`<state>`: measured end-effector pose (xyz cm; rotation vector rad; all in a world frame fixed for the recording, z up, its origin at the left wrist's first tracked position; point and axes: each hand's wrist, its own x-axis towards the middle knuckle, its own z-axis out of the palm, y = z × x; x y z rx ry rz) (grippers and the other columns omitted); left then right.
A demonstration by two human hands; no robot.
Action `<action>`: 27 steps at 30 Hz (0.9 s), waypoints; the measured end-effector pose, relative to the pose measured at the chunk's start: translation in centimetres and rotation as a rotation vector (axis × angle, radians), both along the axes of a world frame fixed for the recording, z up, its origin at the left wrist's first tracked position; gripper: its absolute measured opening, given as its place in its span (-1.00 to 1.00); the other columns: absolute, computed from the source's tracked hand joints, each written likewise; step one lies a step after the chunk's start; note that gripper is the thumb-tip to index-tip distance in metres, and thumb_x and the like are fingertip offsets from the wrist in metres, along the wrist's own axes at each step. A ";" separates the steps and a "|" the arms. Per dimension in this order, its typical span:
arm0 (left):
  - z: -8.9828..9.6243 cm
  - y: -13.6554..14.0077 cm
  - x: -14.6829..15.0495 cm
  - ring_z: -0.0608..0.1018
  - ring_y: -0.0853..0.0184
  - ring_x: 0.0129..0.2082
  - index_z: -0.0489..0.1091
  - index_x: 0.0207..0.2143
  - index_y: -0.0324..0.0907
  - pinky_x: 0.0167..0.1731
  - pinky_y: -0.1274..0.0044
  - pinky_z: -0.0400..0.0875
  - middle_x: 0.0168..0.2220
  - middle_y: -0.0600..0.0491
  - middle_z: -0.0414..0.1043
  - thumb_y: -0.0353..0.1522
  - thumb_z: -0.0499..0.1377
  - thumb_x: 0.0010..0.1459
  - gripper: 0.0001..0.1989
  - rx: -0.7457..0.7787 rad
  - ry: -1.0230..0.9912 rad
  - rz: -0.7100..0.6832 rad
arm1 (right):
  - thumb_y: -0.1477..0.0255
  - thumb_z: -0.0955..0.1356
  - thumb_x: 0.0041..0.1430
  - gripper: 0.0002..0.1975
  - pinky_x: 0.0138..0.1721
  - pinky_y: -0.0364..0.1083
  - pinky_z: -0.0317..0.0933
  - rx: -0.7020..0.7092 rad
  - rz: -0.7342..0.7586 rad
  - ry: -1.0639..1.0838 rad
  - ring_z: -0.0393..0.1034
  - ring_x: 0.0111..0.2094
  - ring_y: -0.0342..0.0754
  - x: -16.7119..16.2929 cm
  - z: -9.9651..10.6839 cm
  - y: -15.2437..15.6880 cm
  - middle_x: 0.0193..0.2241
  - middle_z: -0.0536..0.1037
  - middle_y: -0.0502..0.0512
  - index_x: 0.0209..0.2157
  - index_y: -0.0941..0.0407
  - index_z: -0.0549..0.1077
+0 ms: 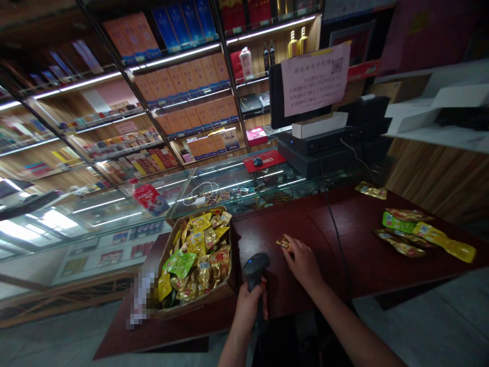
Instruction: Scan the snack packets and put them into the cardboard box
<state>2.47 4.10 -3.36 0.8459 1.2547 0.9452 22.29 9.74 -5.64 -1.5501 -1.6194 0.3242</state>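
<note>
My left hand (247,306) is wrapped around the grip of a black barcode scanner (255,265), held upright above the front of the dark red table (260,232). Just right of the scanner, my right hand (303,260) closes over a small gold snack packet (284,243); most of the packet is hidden by the fingers. To the left of both hands, an open cardboard box (198,304) is heaped with gold, yellow and green snack packets. Several more packets (401,244) lie loose at the table's right end, with one gold packet (370,190) farther back.
Behind the table runs a glass display counter (179,178) bearing a red bottle (148,197), a mouse on a red pad (275,160) and a monitor with a paper sign (315,81). A black cable (336,224) crosses the tabletop right of my hands. Stocked shelves stand behind.
</note>
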 end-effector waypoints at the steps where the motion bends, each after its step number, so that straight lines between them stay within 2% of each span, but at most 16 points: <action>1: 0.2 -0.3 0.1 0.26 0.47 -0.86 0.34 -0.29 -0.19 -0.84 0.63 0.16 -0.72 0.25 0.29 -0.11 0.30 -0.13 -0.58 0.013 0.003 -0.017 | 0.27 0.18 0.34 -0.55 0.09 0.04 0.22 0.000 0.022 0.112 0.40 0.07 0.09 0.2 -0.1 0.1 0.08 0.51 0.23 0.18 0.09 0.35; 4: 0.7 -1.1 0.5 0.27 0.49 -0.84 0.35 -0.28 -0.19 -0.83 0.65 0.17 -0.70 0.25 0.29 -0.17 0.30 -0.08 -0.63 0.055 0.003 -0.063 | 0.11 0.12 0.34 -0.46 0.02 0.01 0.30 -0.056 0.002 0.446 0.47 0.01 0.10 1.0 -0.4 0.4 0.01 0.57 0.25 0.09 0.13 0.44; 8: 1.5 -1.7 0.8 0.27 0.48 -0.84 0.35 -0.28 -0.19 -0.83 0.65 0.17 -0.71 0.26 0.28 -0.18 0.29 -0.06 -0.65 0.065 -0.009 -0.070 | -0.05 0.18 0.21 -0.38 -0.10 0.02 0.38 -0.157 -0.058 0.748 0.53 -0.12 0.16 2.0 -0.4 0.9 -0.18 0.65 0.23 -0.10 0.16 0.55; 12: 2.3 -1.4 0.9 0.27 0.49 -0.83 0.35 -0.27 -0.19 -0.82 0.66 0.19 -0.70 0.26 0.29 -0.19 0.29 -0.07 -0.65 0.070 -0.004 -0.053 | 0.02 0.33 0.08 -0.46 -0.06 0.07 0.39 -0.169 0.008 0.933 0.53 -0.11 0.16 2.1 -0.5 1.3 -0.14 0.64 0.19 -0.07 0.12 0.54; 15: 2.3 -1.0 0.9 0.27 0.48 -0.85 0.35 -0.28 -0.20 -0.83 0.65 0.18 -0.72 0.26 0.27 -0.17 0.29 -0.08 -0.64 0.082 0.015 -0.038 | 0.14 0.45 -0.04 -0.43 -0.01 0.13 0.38 -0.117 0.031 1.006 0.52 -0.07 0.14 1.8 -1.0 1.6 -0.07 0.62 0.19 0.01 0.08 0.48; 18: 1.8 -0.6 1.1 0.27 0.47 -0.86 0.36 -0.28 -0.20 -0.84 0.64 0.16 -0.72 0.25 0.28 -0.15 0.29 -0.11 -0.61 0.088 0.020 -0.028 | 0.24 0.47 -0.05 -0.37 0.02 0.13 0.37 -0.050 0.054 1.029 0.49 -0.02 0.10 1.7 -1.3 1.7 0.04 0.55 0.20 0.09 0.05 0.38; 21: 1.6 -0.5 1.2 0.27 0.47 -0.87 0.36 -0.29 -0.20 -0.85 0.63 0.15 -0.72 0.25 0.29 -0.17 0.28 -0.11 -0.63 0.096 0.018 -0.022 | 0.28 0.44 -0.03 -0.45 -0.01 0.09 0.39 -0.018 0.007 0.966 0.50 -0.06 0.07 1.7 -1.4 1.6 0.02 0.53 0.21 0.03 0.07 0.37; 23: 1.8 -0.6 1.3 0.27 0.47 -0.87 0.36 -0.29 -0.19 -0.85 0.63 0.15 -0.72 0.25 0.28 -0.19 0.27 -0.10 -0.65 0.100 0.019 -0.023 | 0.31 0.41 0.00 -0.47 -0.03 0.07 0.39 0.025 -0.083 0.877 0.50 -0.10 0.06 1.8 -1.3 1.5 -0.04 0.53 0.22 0.04 0.09 0.33; 25: 2.4 -0.7 1.4 0.28 0.47 -0.86 0.36 -0.29 -0.20 -0.84 0.63 0.16 -0.72 0.26 0.28 -0.20 0.27 -0.10 -0.66 0.099 0.024 -0.032 | 0.36 0.38 0.01 -0.36 -0.06 0.04 0.39 0.063 -0.168 0.769 0.50 -0.14 0.04 2.0 -1.0 1.3 -0.06 0.51 0.21 0.15 0.10 0.22; 27: 3.0 -0.8 1.4 0.28 0.47 -0.85 0.37 -0.29 -0.20 -0.82 0.64 0.18 -0.72 0.26 0.27 -0.22 0.27 -0.08 -0.68 0.096 0.033 -0.043 | 0.40 0.35 0.02 -0.29 -0.08 0.03 0.38 0.050 -0.185 0.618 0.50 -0.14 0.03 2.5 -0.6 1.0 -0.06 0.50 0.20 0.23 0.09 0.16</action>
